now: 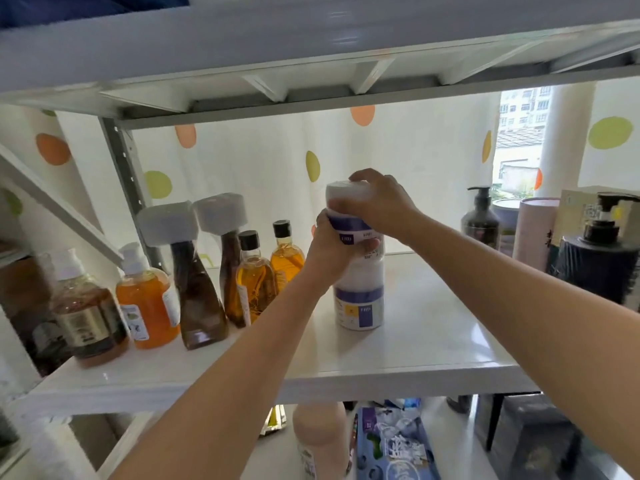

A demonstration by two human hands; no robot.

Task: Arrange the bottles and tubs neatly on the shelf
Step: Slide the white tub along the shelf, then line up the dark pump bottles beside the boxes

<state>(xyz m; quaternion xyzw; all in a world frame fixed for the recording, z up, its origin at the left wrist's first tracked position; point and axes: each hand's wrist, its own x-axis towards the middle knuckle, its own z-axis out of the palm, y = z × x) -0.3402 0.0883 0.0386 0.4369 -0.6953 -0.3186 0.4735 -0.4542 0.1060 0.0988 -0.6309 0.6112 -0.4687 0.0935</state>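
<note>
Centre of frame: two white tubs with purple labels, one stacked on the other. The lower tub [359,306] stands upright on the white shelf [433,344]. The upper tub [349,216] sits over it; whether its base has fully seated on the lid below is hidden by the hands.

Left hand [330,252]: grip closed around the side of the upper tub, fingers wrapping its label. Right hand [377,202]: grip closed over the tub's top and lid from the right.

Left of frame: a row of bottles along the shelf, a brown pump bottle [88,317], an orange pump bottle [149,306], two tall dark bottles with white caps [199,289], and two amber bottles with black caps [256,285]. Right edge: dark pump bottles [479,220] and a pink tube [533,233], apart from the stack.

Step in hand, as I judge it: stacking the tubs mid-shelf. Next move calls for squaring the upper tub on the lower lid, labels forward, then easing both hands off without tipping the stack.
</note>
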